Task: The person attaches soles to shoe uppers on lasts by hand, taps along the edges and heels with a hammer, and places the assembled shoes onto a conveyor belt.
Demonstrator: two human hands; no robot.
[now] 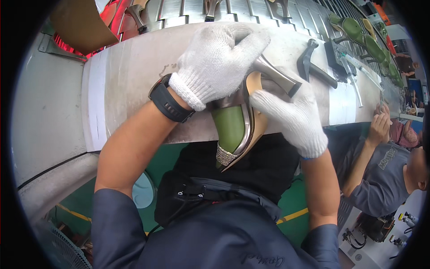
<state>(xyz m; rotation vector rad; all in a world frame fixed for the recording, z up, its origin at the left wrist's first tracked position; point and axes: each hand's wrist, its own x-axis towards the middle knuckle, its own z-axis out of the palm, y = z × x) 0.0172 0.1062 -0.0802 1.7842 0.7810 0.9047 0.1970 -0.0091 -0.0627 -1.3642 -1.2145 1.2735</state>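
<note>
Dark blue cloth of the person's shirt point(197, 242) lies nearest the camera, at the lower edge. Beyond it, a pointed high-heeled shoe with beige and silvery surfaces point(256, 125) is held over the near edge of the bench point(139, 80), its toe directed to the person. Inside the shoe sits a smooth green last point(229, 127), and a glittering silver band point(225, 155) crosses near the toe. Its silvery heel with dark tip point(278, 77) points up and to the right.

The right hand, in a white knitted glove point(293, 116), is partly closed around the heel end, with thumb on the shoe's beige underside. The left hand, gloved in the same way point(215, 62), has curled fingers above the back of the shoe; I cannot tell whether it grips anything. A black watch point(168, 99) is on the left wrist.

To the right on the bench lie a dark hammer point(320, 75) and a clear syringe point(354, 85). Behind is a metal slatted conveyor point(246, 11). At far right, a co-worker in a grey shirt point(380, 181) has both hands raised near the bench.
</note>
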